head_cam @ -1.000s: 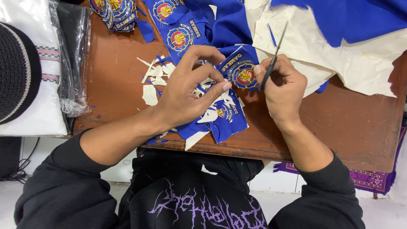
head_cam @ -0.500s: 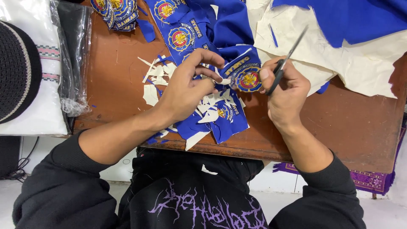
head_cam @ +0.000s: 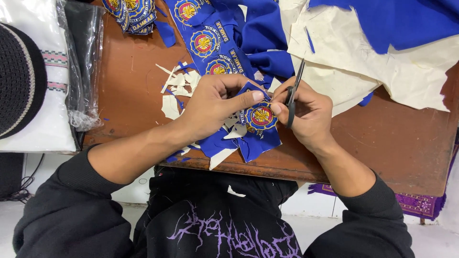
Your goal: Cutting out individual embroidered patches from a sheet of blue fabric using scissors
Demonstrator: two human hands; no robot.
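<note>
At far left, a dark knitted cap [head_cam: 19, 81] is cut off by the frame edge, resting on folded white cloth [head_cam: 43, 124] with a patterned band. Beside it a clear plastic bag [head_cam: 83, 67] holds something dark that cannot be made out. A brown wooden tabletop [head_cam: 392, 143] carries the rest. Along its top edge a small stack of round embroidered badges [head_cam: 131, 12], blue with red and yellow centres, is partly cropped; a strip of uncut blue badges [head_cam: 210, 43] runs diagonally beside it, its lettering too small to matter. White and blue paper scraps [head_cam: 177, 86] lie scattered just left of the hands.

The left hand [head_cam: 215, 105] is closed in a pinch, thumb and fingers gripping the edge of a blue badge piece [head_cam: 260, 119] with a round red-and-yellow emblem, held over the tabletop's near edge between the two hands. More blue offcuts hang beneath it, partly hidden by the left hand. The right hand [head_cam: 306, 112] is clenched around the handles of dark scissors [head_cam: 294, 91], whose blades point up and away; the handles are mostly buried in the fingers. Right of that, cream backing fabric [head_cam: 363, 67] and blue cloth [head_cam: 392, 19] spread past the frame. Below, black sleeves and a black printed top.
</note>
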